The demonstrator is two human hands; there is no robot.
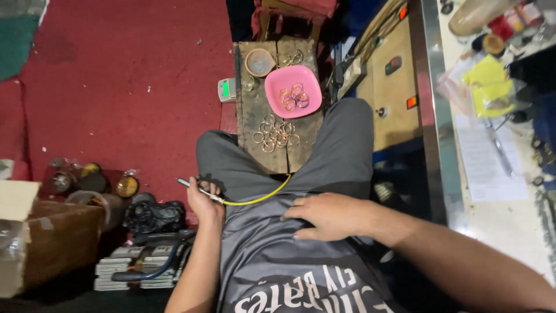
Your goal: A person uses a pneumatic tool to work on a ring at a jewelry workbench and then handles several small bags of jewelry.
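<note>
Torch handpiece [200, 189], a slim metal nozzle with a yellow hose [260, 198] trailing from it, sits in my left hand [204, 203], fingers curled tight around it just beside my left thigh. That hose arcs across my lap toward the wooden work board [255, 107] between my knees. My right hand [330, 215] lies flat on my grey shirt, fingers spread, holding nothing. On the board I see a loose heap of thin metal rings [276, 133], and beyond it a pink bowl [293, 91] with more rings inside, next to a small round cup [259, 62]. A small scale [226, 89] rests on the red floor at the board's left edge.
</note>
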